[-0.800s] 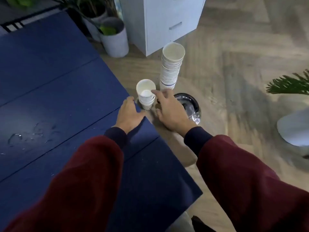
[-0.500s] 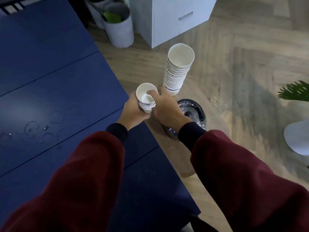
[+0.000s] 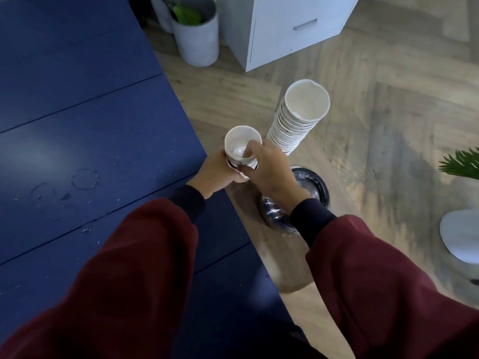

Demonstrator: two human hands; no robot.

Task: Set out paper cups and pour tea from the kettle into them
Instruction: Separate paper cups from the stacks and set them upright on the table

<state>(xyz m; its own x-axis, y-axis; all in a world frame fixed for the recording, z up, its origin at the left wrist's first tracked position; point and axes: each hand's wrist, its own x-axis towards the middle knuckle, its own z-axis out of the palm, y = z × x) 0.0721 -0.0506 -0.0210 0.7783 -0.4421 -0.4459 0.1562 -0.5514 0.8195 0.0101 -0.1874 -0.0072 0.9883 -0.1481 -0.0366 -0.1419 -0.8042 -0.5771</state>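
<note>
- My left hand (image 3: 220,172) was wrapped around the short stack of cups (image 3: 242,151); my right hand (image 3: 272,172) pinched its top cup, one finger inside.
- The right hand half hid the kettle (image 3: 315,182).
- The tall cup stack (image 3: 298,117) stood just beside, past the table edge (image 3: 197,141).

The right hand (image 3: 269,172) covers part of the kettle (image 3: 313,187), so its handle and spout cannot be seen. The left hand (image 3: 220,172) hides the lower part of the short cup stack (image 3: 241,149); how many cups it has is unclear. The right frame edge cuts the plant (image 3: 464,164).
</note>
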